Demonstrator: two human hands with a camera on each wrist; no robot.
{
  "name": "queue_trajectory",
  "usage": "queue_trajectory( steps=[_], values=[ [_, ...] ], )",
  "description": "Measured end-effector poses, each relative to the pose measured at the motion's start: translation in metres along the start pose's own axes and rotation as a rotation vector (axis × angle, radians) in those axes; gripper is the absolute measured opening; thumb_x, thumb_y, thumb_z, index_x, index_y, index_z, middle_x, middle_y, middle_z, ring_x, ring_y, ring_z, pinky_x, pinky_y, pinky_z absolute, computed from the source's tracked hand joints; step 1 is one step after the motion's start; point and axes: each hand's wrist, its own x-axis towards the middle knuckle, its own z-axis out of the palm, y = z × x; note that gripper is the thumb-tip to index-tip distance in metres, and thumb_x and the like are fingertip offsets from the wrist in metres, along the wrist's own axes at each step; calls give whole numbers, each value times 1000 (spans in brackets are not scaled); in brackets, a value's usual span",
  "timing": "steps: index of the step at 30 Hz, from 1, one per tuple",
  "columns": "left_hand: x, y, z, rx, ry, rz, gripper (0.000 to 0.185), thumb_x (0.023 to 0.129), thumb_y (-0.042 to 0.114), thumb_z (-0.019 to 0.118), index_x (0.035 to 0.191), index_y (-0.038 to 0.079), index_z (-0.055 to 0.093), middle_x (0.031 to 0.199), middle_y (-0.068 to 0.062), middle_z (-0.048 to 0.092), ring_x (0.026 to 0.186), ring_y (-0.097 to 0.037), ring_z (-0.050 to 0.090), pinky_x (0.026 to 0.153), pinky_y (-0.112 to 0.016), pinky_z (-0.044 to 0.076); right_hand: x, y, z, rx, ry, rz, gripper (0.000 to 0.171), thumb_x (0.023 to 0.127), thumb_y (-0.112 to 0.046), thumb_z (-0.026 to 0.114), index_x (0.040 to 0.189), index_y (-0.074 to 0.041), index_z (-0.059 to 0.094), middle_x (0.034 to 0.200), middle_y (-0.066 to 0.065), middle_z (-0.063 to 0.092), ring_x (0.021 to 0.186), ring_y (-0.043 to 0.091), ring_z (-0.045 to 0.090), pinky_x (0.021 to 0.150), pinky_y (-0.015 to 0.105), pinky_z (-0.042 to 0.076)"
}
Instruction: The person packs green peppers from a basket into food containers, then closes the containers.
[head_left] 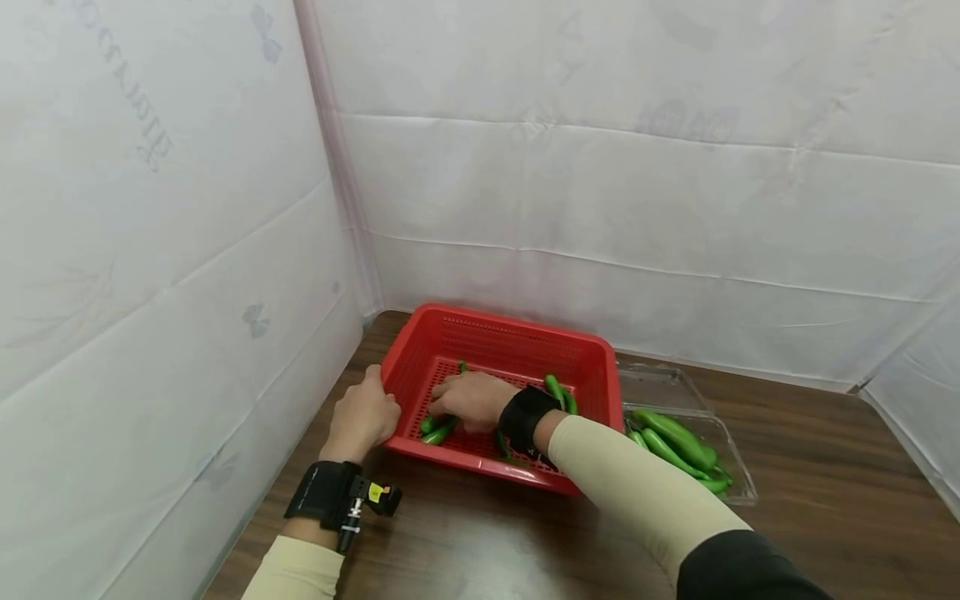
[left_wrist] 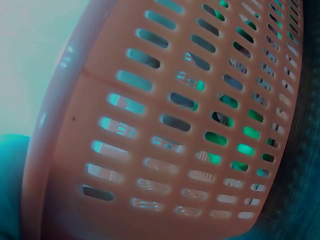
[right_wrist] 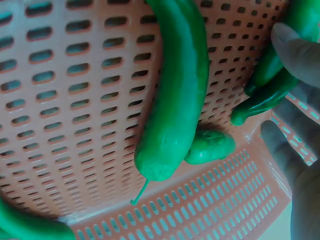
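My left hand (head_left: 363,418) grips the left rim of a red plastic basket (head_left: 517,477), whose slotted wall (left_wrist: 75,120) fills much of the left wrist view. Inside the basket, my right hand (head_left: 474,400) is lowered near the left end. The right wrist view shows its thumb (right_wrist: 300,55) on a green chili pepper (right_wrist: 272,62), with fingers on the other side. Another slim pepper (right_wrist: 262,102) lies beside that one. A large curved pepper (right_wrist: 177,95) rests on the slotted floor, with a shorter pepper (right_wrist: 212,146) partly behind it.
A clear plastic box (head_left: 746,475) with several green peppers (head_left: 675,442) stands to the right of the basket, its lid (head_left: 660,387) folded back. All this sits on a dark wooden table (head_left: 817,450). White sheeting (head_left: 637,192) walls the back and sides.
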Motion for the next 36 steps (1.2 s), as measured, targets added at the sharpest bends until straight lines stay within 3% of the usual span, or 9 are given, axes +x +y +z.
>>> queue_trajectory(
  steps=[6,9,14,18,25,31,36],
  values=[
    [0,-1,0,-5,0,0,53,103,14,50,150,-5,36,113,-30,68,86,-33,68,70,-44,54,2,-2,4,28,-27,-28,9,91,-22,81,99,-23,77,108,-7,70,92,7,66,79,23,54],
    [0,0,0,-7,6,5,52,103,14,50,149,-5,36,112,-29,69,85,-32,67,69,-43,53,1,-2,3,90,-31,-1,11,93,-31,80,97,-21,76,107,-7,70,86,6,64,76,21,51],
    [-1,-1,-1,-5,12,5,50,103,14,51,148,-4,37,112,-29,69,86,-33,68,69,-43,53,0,-2,3,192,-14,14,27,101,-45,66,91,-21,74,108,-6,70,80,5,61,74,21,48],
    [-1,0,-1,-3,9,-5,53,104,14,50,151,-4,35,115,-30,68,89,-34,68,71,-44,54,1,-5,3,160,27,11,31,103,-47,62,91,-22,77,110,-7,72,86,5,64,78,21,52],
    [0,-1,-1,-2,6,-2,54,103,14,51,151,-4,34,116,-30,68,89,-35,68,73,-47,55,7,-15,-2,56,93,-15,22,96,-45,72,104,-26,79,110,-6,68,96,11,60,84,24,50],
    [-1,-1,0,-8,-3,-6,53,103,14,50,150,-4,35,114,-28,69,88,-32,68,71,-44,54,10,-14,0,6,46,-42,20,96,-42,74,88,-24,77,102,-6,67,93,12,61,82,24,48],
    [-1,0,-2,-16,8,-4,51,103,14,50,149,-3,37,110,-26,69,85,-30,67,68,-41,53,7,-7,2,10,11,-9,11,94,-33,77,91,-23,77,104,-6,67,96,11,63,87,25,51]
  ],
)
